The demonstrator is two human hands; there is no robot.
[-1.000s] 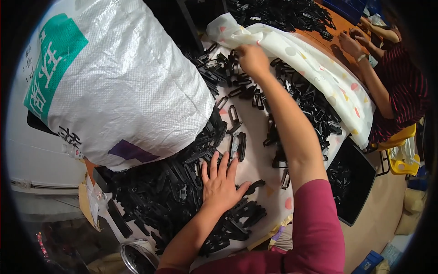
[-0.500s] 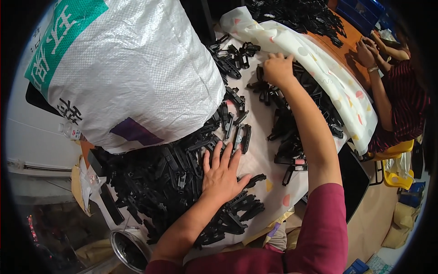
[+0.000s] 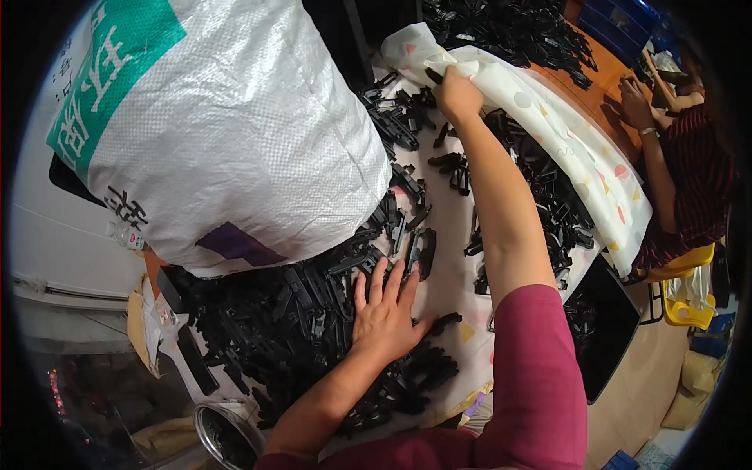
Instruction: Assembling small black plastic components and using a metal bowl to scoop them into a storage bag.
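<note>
My left hand (image 3: 385,317) lies palm down with its fingers spread, resting on the right side of a large heap of black plastic parts (image 3: 286,313). My right hand (image 3: 459,95) is stretched far forward, its fingers curled at the edge of a white patterned sheet (image 3: 540,98). A short black plastic part (image 3: 433,76) sticks out at its fingertips; the palm side is hidden. Below my right forearm and to its right, more black parts (image 3: 552,207) lie along the folded sheet.
A big white woven sack (image 3: 243,133) stands on the left, over the heap's far part. Another dark pile (image 3: 509,35) covers the orange table at the back. At far right sits another person (image 3: 681,172). A metal bowl (image 3: 223,435) is at lower left, a black tray (image 3: 603,329) at right.
My right hand has moved forward and slightly left, from the parts beside the sheet to the sheet's edge, with a black part now at its fingertips. My left hand stays spread on the heap.
</note>
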